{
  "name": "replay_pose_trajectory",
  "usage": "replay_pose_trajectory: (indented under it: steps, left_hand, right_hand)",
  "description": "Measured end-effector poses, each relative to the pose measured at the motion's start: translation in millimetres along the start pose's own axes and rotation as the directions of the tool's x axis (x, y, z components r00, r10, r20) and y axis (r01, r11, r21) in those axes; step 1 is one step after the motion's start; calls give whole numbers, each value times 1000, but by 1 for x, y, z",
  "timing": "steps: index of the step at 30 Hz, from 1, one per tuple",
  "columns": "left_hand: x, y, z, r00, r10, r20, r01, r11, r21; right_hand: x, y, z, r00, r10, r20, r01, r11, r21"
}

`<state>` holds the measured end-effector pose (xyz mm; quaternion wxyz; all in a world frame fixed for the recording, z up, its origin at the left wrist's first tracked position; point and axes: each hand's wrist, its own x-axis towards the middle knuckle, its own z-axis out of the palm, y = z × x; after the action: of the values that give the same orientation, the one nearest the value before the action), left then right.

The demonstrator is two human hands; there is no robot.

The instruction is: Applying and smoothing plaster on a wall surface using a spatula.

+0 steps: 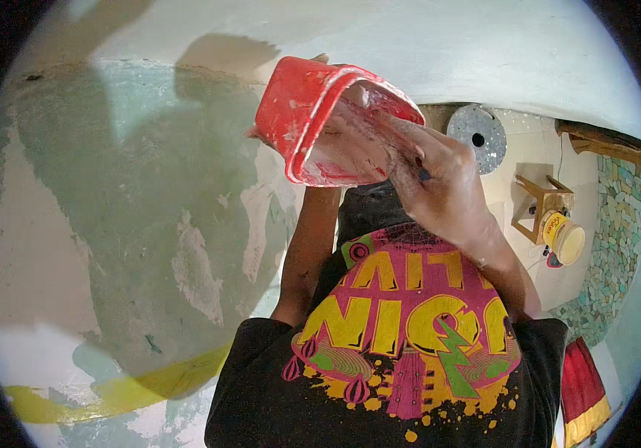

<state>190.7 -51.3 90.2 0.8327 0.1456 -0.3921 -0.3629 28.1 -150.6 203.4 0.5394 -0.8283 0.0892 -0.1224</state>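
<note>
A red plastic container, smeared with white paste, is held tilted high in front of me with its open side toward the right. My left hand is closed on it from behind, mostly hidden, with fingertips showing at its left and top edges. My right hand reaches into its opening, fingers closed round something smeared that I cannot make out; a small blue bit shows by them.
A patchy green and pale wall fills the left. Down at right are a grey round object, a wooden stool, a yellow bucket, a wooden beam, pebble-like tiles and red-and-yellow fabric.
</note>
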Motion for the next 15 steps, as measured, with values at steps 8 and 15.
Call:
replay_pose_trajectory:
  steps: [8, 15]
  left_hand:
    - [-8, -10, -10, 990, -13, -143, 14, 1000, 4]
    - [-24, -11, -4, 965, -33, -259, 35, 999, 3]
  right_hand:
    - [4, 6, 12, 960, 195, -203, -127, 942, 310]
    - [-5, 29, 5, 930, 360, -73, -284, 831, 479]
